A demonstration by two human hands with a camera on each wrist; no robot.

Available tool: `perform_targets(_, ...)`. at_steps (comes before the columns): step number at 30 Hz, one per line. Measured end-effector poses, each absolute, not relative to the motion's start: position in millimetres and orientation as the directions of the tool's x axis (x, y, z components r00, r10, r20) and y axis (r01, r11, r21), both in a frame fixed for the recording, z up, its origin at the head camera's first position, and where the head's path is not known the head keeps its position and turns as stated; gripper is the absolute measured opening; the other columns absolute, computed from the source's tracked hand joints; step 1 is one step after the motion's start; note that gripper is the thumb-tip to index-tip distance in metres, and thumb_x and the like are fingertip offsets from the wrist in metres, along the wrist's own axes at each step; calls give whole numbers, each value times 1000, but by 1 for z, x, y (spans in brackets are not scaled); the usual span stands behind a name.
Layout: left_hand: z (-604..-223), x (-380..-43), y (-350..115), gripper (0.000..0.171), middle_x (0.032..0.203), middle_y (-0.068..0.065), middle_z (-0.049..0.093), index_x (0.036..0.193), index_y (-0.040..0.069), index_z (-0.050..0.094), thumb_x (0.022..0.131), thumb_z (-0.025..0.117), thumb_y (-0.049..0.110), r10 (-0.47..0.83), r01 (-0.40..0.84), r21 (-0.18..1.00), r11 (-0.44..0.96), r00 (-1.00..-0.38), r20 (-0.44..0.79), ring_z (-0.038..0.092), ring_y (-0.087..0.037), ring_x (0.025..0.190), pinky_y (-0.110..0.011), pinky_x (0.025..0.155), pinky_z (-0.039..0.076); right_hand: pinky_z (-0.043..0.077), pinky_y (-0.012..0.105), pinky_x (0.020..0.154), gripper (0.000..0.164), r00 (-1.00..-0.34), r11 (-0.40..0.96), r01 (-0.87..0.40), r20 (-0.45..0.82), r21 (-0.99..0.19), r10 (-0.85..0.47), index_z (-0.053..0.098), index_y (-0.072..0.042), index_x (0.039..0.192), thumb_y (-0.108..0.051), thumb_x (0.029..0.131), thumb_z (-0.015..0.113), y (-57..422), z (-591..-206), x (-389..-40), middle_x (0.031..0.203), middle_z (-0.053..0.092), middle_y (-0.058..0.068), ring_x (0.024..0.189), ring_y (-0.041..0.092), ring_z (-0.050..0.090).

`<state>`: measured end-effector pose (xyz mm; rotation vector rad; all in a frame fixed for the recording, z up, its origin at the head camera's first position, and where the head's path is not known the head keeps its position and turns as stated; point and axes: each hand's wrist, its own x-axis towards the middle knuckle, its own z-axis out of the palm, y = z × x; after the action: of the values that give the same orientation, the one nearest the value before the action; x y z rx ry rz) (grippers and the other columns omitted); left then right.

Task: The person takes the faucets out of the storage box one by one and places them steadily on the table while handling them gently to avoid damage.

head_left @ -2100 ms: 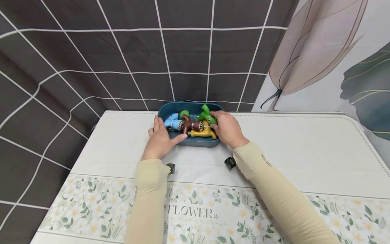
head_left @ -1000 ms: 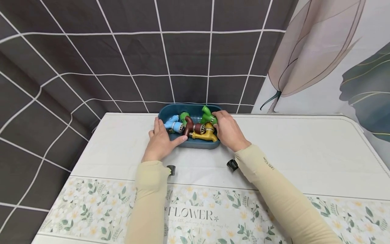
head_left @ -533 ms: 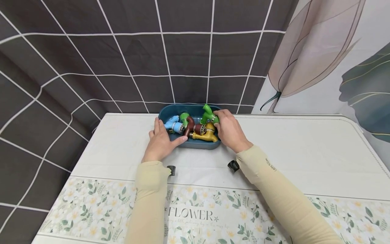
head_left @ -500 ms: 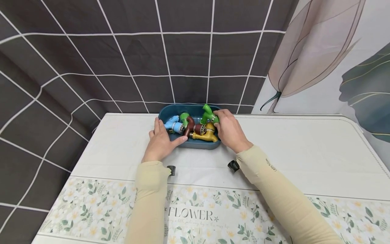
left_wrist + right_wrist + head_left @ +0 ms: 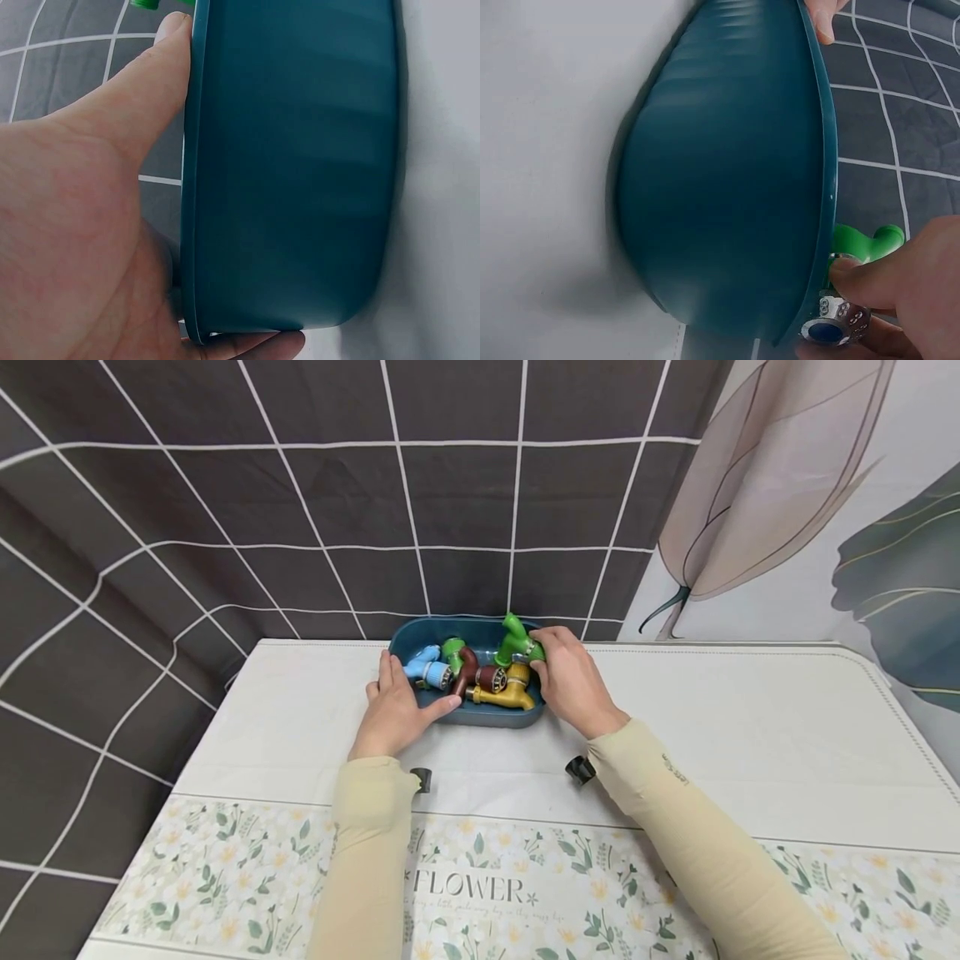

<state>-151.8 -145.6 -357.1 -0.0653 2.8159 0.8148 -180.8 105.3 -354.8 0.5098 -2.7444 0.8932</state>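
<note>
Shifting slightly up and rightward since the earlier frames: a bright green plastic tap with a silver-ringed knob, the right hand travelling with it; right fingers are pinching its knob end, curved end pointing away, over the right end of an oblong teal plastic basin; whether it is touching the basin I cannot tell; left hand is bracing the basin, straight fingers lying along its left end, thumb on the near edge; a glossy mustard-yellow tap is lying just nearer; judging this a lift, good handling is meaning a firm pinch, a straight rise sparing the yellow tap, left hand steadily pressing.
</note>
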Motion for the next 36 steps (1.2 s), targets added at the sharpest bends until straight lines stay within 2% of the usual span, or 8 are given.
perform_targets(29, -357, -151, -146, 120, 166, -16, -17, 157, -5, -6, 89, 66, 63, 8, -105, 518, 849, -977, -211, 20, -46, 140, -52, 108, 36, 50, 45, 95, 38, -886, 718, -428, 411, -549, -214, 57, 9, 134, 0, 97, 62, 117, -342, -168, 133, 55, 22, 114, 35, 58)
perform_targets(36, -357, -152, -145, 120, 166, -15, -17, 157, -5, -6, 89, 66, 63, 16, -97, 526, 845, -979, -205, 20, -46, 139, -52, 107, 38, 47, 47, 97, 40, -889, 713, -416, 416, -564, -190, 56, 10, 134, 1, 96, 64, 123, -339, -166, 133, 55, 24, 117, 36, 57)
